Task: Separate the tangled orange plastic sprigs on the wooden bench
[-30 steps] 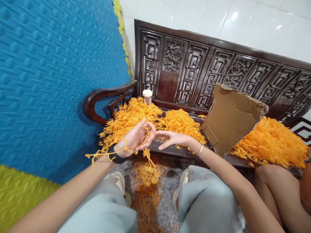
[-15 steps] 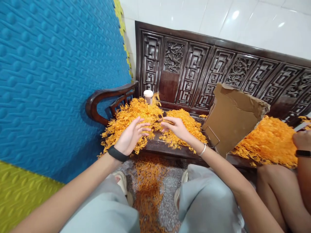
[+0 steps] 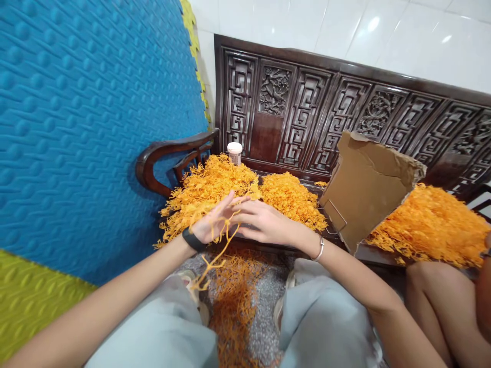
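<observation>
In front of the bench seat my two hands come together over an orange branched plastic strand (image 3: 215, 263). My left hand (image 3: 207, 228), with a black wristband, has its palm turned inward and its fingers partly hidden. My right hand (image 3: 266, 221), with a silver bracelet, reaches across, its fingers closed about the strand's upper part. The strand's forked lower end hangs below both hands. Just behind them lie a left pile of orange plastic pieces (image 3: 215, 179) and a smaller right pile (image 3: 289, 194).
A white-lidded tub (image 3: 234, 152) stands behind the left pile. A cardboard piece (image 3: 370, 184) leans on the dark carved bench (image 3: 266, 135), before another orange heap (image 3: 437, 220). Orange scraps (image 3: 233, 306) cover the floor between my feet. Another person's knee (image 3: 441, 291) is at right.
My hands have moved together and nearer to me, and the orange strand now dangles between them. The other person's hand at right has shifted mostly out of view.
</observation>
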A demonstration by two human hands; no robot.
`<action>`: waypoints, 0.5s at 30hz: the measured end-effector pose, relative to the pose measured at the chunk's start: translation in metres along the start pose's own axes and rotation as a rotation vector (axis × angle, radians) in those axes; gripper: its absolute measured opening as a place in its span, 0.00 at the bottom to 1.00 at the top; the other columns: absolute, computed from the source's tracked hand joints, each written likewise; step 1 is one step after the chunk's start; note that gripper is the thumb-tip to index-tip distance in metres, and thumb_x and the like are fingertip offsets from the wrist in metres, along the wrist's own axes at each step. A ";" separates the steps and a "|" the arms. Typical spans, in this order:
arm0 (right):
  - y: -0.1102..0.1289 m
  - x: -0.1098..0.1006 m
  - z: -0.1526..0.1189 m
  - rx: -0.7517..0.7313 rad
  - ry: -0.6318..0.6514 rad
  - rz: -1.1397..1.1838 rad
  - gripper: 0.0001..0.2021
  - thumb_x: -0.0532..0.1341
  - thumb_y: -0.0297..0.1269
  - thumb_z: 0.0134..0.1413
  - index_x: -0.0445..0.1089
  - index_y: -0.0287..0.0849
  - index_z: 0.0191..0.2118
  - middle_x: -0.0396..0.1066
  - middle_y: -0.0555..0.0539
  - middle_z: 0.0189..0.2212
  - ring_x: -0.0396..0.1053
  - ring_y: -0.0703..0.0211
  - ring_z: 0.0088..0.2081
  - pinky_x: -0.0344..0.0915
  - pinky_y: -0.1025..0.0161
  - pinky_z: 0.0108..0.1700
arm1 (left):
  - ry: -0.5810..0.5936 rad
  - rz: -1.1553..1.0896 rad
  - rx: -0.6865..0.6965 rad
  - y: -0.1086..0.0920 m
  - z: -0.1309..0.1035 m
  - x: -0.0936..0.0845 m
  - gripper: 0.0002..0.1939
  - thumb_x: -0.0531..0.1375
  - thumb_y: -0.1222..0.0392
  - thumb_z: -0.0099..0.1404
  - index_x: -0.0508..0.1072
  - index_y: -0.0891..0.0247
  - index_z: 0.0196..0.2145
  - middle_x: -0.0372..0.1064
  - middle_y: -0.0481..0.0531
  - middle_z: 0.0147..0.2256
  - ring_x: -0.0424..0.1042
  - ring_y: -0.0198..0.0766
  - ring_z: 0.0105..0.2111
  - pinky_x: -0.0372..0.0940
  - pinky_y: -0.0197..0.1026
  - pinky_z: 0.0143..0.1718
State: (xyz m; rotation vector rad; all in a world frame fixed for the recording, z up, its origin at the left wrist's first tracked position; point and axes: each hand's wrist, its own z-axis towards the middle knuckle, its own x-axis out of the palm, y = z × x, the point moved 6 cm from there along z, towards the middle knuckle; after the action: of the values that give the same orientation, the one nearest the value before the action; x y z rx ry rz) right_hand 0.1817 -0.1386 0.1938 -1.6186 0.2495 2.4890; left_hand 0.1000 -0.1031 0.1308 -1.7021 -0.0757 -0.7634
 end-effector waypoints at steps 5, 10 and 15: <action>0.006 0.003 -0.005 -0.146 0.005 -0.277 0.13 0.51 0.33 0.55 0.64 0.39 0.46 0.61 0.41 0.49 0.55 0.54 0.52 0.54 0.52 0.53 | -0.172 -0.032 0.171 -0.016 0.000 -0.014 0.11 0.58 0.60 0.57 0.71 0.61 0.40 0.72 0.50 0.35 0.70 0.33 0.33 0.63 0.31 0.27; -0.009 -0.017 -0.012 0.011 -0.239 -0.249 0.12 0.50 0.33 0.56 0.66 0.40 0.43 0.61 0.42 0.49 0.57 0.55 0.50 0.56 0.53 0.49 | -0.009 0.342 0.162 -0.013 -0.003 -0.005 0.11 0.61 0.55 0.52 0.71 0.65 0.31 0.71 0.52 0.28 0.68 0.33 0.23 0.63 0.37 0.27; -0.026 -0.007 -0.009 0.210 -0.168 -0.022 0.17 0.53 0.39 0.54 0.61 0.41 0.50 0.64 0.43 0.46 0.58 0.54 0.50 0.54 0.52 0.50 | 0.162 0.713 0.088 -0.005 -0.011 0.011 0.18 0.58 0.46 0.51 0.71 0.66 0.22 0.66 0.51 0.19 0.58 0.28 0.15 0.53 0.34 0.18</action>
State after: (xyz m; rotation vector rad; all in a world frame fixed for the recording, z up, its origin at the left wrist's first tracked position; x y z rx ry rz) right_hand 0.1982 -0.1158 0.1954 -1.3176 0.4500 2.4687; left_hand 0.1014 -0.1158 0.1413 -1.4313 0.5736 -0.3472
